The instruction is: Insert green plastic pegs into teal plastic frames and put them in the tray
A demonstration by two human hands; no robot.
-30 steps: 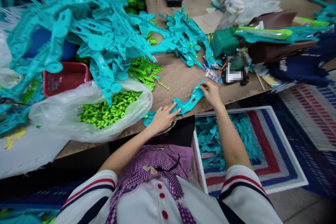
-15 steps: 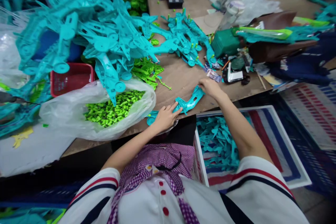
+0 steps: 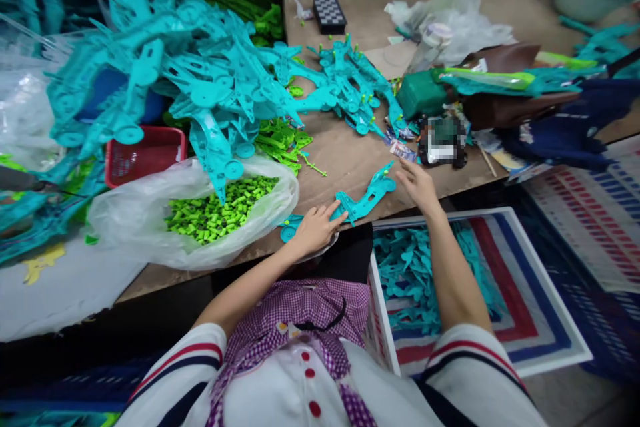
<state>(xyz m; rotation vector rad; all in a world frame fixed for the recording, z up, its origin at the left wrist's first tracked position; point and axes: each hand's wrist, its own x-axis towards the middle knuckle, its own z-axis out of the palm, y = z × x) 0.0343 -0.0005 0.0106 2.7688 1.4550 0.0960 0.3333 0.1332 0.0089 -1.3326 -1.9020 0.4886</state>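
The person's left hand [image 3: 316, 230] lies palm down on a teal plastic part [image 3: 379, 190], two fingertips laid across its middle; whether that hand also grips the part from underneath cannot be told. The right hand [image 3: 416, 185] is released, its fingers loosely extended and holding nothing, just beside the part's far right end, where a small yellow-green peg [image 3: 385, 173] shows. The part lies on the brown worktop [image 3: 345, 153] near its front edge, directly before the person, and a round teal piece [image 3: 289, 232] shows on the other side of the left hand, though it is unclear whether the two are joined. To the left, a clear plastic bag [image 3: 135, 230] lies open around many small green pieces [image 3: 215, 213], with a red tray [image 3: 145, 159] behind it and a large heap of teal parts [image 3: 205, 77] rising beyond. Further teal parts with green pegs [image 3: 353, 83] lie across the worktop, and below the right forearm a white-rimmed crate [image 3: 553, 310] holds more teal parts [image 3: 407, 273]
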